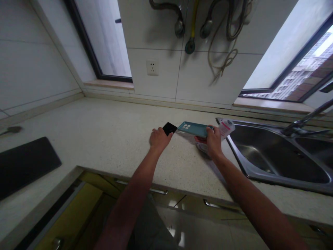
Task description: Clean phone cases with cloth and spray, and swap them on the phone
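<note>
My left hand [159, 139] is closed on a black smartphone [169, 128], low over the pale counter. Fingers cover part of the phone. To its right, a teal phone case [196, 130] with several round camera cutouts is gripped at its right end by my right hand [213, 139]. The case's left corner comes close to the phone; I cannot tell whether they touch. Around my right hand shows a clear plastic wrapper [225, 128] with red and white print, partly hidden. Whether that hand grips the wrapper too is unclear.
A steel sink [267, 152] with a faucet [299, 125] is at the right. A dark flat panel [28, 163] and a dark utensil [11, 130] lie at the left. Behind the counter [117, 135], the wall carries a socket [152, 67] and hoses [192, 27]. Drawers [223, 206] line the front.
</note>
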{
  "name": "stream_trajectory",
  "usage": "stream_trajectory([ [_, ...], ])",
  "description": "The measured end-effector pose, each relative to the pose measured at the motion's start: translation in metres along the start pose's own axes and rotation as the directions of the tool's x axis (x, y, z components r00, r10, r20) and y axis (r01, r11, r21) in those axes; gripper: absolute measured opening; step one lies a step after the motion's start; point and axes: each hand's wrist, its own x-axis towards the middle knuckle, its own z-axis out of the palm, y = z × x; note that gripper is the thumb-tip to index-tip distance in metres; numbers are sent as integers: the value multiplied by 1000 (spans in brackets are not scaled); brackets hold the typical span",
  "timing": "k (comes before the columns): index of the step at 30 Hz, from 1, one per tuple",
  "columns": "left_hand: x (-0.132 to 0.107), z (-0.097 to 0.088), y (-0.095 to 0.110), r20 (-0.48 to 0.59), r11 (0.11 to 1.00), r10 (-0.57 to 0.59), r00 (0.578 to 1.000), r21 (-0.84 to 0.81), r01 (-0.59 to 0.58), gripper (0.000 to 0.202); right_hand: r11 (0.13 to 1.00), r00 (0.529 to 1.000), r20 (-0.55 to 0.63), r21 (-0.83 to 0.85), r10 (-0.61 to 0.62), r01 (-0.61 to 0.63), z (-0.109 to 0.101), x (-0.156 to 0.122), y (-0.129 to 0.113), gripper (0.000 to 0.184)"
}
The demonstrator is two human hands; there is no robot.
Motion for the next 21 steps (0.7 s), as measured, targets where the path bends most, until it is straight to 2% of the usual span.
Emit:
stream_trajectory([
  [11, -3, -4, 3, 0, 998, 27, 1000, 53, -27, 53, 998, 998, 16, 27, -58, 58, 3, -6, -2, 35],
  [21, 1, 1, -2, -50, 998, 10, 999, 69, -7, 54, 983, 986, 131, 140, 102, -120, 5, -5, 2, 22],
])
